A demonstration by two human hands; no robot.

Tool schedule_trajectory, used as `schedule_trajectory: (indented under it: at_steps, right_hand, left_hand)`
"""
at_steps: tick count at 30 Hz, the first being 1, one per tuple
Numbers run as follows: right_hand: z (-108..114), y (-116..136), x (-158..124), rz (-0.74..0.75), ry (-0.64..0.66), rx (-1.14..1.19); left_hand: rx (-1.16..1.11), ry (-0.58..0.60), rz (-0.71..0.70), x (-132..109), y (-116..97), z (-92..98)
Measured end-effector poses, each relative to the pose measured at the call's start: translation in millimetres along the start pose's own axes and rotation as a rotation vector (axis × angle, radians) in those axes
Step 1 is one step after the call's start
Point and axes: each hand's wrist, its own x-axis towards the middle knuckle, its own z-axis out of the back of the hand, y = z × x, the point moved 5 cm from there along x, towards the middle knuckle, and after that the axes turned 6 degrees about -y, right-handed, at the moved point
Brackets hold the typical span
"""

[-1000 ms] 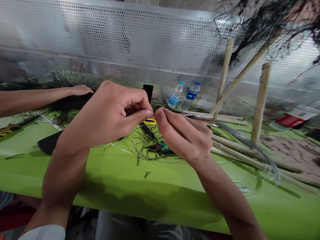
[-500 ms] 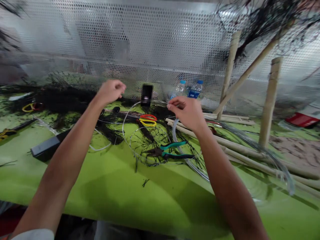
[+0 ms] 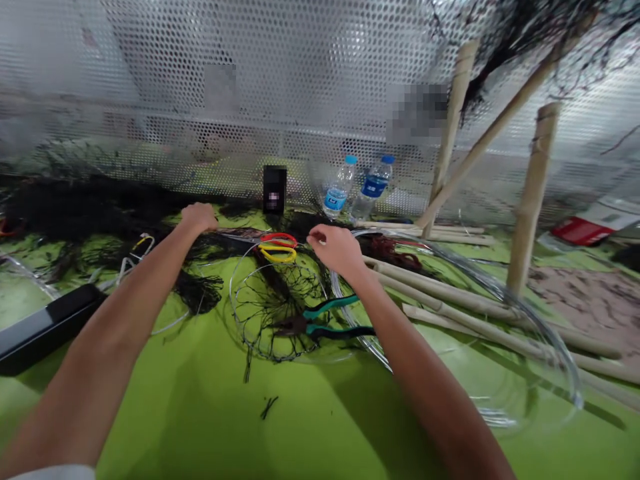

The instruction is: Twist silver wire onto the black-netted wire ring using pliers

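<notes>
My left hand (image 3: pixel 199 217) is closed, knuckles up, low over the dark fibre pile at the left ends of the scissors; its fingertips are hidden. My right hand (image 3: pixel 337 248) pinches a thin pale wire, of which only a bit shows at the fingertips. Between the hands lie scissors (image 3: pixel 278 248) with red and yellow handles. A pale wire loop (image 3: pixel 231 288) curves down in front of them. Inside it sits a ring of knotted black netting (image 3: pixel 250 320), with green-handled pliers (image 3: pixel 333 328) lying across it, partly under my right forearm.
Bamboo poles (image 3: pixel 450 313) and a coil of clear tubing (image 3: pixel 555 333) lie to the right. Two water bottles (image 3: pixel 336 193) and a black box-like object (image 3: pixel 275 190) stand by the perforated metal screen (image 3: pixel 300 80). A long dark case (image 3: pixel 50 327) is at left.
My left hand has come down and left onto the dark fibre. My right hand has moved down and left, bringing the wire lower. The view has shifted slightly.
</notes>
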Motion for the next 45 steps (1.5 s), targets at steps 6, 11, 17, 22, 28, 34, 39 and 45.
schedule_trajectory:
  at_steps: [6,11,17,22,28,34,39,45]
  right_hand:
    - [-16,38,-6,0.024,0.036,0.492]
    - [-34,65,-43,-0.005,0.187,0.875]
    - [-11,60,-104,-0.030,0.306,1.070]
    - [4,48,-142,-0.021,0.302,1.117]
    - [5,41,-159,-0.008,0.314,1.157]
    - [9,40,-165,-0.049,0.340,1.147]
    - [2,42,-169,-0.114,0.390,1.119]
    - [-4,43,-168,-0.150,0.431,1.096]
  left_hand:
    - [-0.273,-0.191,-0.318,-58,-51,20.8]
    - [-0.442,-0.338,-0.555,-155,-88,29.3]
    - [-0.687,-0.420,-0.606,-225,-84,13.9]
    - [-0.886,-0.346,-0.604,-249,-92,-4.1]
    - [-0.913,-0.346,-0.663,-270,-94,-2.5]
    - [-0.776,-0.407,-0.879,-279,-94,12.8]
    - [-0.656,-0.344,-0.931,-274,-97,12.3]
    - [-0.567,-0.176,-0.868,-273,-100,8.0]
